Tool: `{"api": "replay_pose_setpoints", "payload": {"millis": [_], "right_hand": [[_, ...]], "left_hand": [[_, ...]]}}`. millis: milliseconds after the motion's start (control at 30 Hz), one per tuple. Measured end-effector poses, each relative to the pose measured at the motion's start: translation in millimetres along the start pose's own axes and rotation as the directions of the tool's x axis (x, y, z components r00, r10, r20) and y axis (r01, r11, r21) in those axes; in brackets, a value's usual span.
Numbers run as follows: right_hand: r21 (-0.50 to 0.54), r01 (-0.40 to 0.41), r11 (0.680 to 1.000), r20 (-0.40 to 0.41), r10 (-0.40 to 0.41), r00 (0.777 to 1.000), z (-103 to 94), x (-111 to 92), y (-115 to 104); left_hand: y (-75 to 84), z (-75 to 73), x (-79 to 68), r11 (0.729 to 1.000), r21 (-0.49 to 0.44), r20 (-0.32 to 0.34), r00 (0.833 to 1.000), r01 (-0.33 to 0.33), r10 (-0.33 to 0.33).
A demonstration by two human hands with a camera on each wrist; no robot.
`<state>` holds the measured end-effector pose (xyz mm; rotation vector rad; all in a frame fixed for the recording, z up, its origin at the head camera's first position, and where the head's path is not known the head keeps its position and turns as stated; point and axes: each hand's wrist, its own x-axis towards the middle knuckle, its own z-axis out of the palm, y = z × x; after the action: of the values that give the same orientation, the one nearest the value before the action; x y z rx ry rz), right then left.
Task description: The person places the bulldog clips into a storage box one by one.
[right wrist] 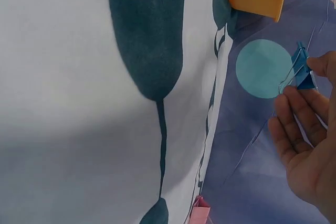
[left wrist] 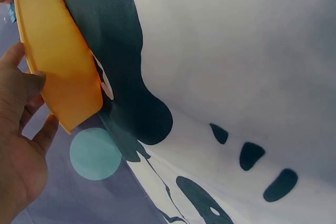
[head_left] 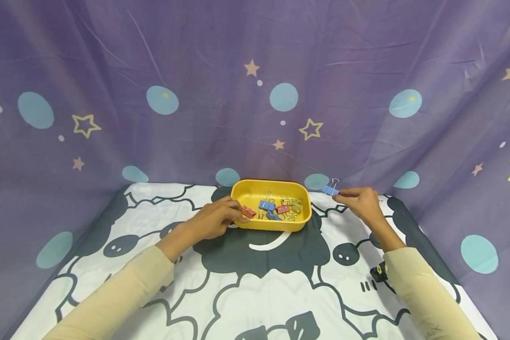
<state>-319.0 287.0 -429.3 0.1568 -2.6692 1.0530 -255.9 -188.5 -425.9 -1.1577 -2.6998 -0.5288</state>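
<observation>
A yellow plastic tray [head_left: 272, 227] holds several binder clips. Among them are a red binder clip [head_left: 248, 212] at the left end, blue binder clips [head_left: 267, 205] in the middle and yellowish ones [head_left: 296, 207] at the right. My left hand [head_left: 216, 218] grips the tray's near left corner, thumb outside the rim and fingertips close by the red clip. To the right of the tray, my right hand [head_left: 362, 203] pinches a blue binder clip [head_left: 330, 190] between thumb and fingers, raised above the cloth. Its wire handles stick out in the right wrist view.
A pink binder clip [right wrist: 199, 212] lies by the far edge of the table, seen in the right wrist view. The white and dark patterned cloth [head_left: 272, 293] covers the table. A purple curtain [head_left: 204, 132] hangs right behind the tray and along both sides.
</observation>
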Motion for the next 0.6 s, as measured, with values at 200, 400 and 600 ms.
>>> {"api": "replay_pose_setpoints", "payload": {"millis": [200, 400, 600], "right_hand": [[0.011, 0.008, 1.000, 0.003, -0.008, 1.000, 1.5, 0.4, -9.3], [0.071, 0.063, 0.996, 0.022, -0.064, 0.998, 4.3, 1.5, -22.6], [0.071, 0.110, 0.991, 0.040, -0.113, 0.993, 11.1, 1.3, -33.8]], "left_hand": [[0.0, 0.0, -0.3, 1.000, 0.004, -0.001, 1.000, 0.007, -0.007], [0.3, -0.3, -0.7, 1.000, -0.006, 0.005, 1.000, 0.009, -0.009], [-0.3, 0.6, -0.5, 1.000, 0.003, -0.015, 1.000, 0.002, -0.002]]}}
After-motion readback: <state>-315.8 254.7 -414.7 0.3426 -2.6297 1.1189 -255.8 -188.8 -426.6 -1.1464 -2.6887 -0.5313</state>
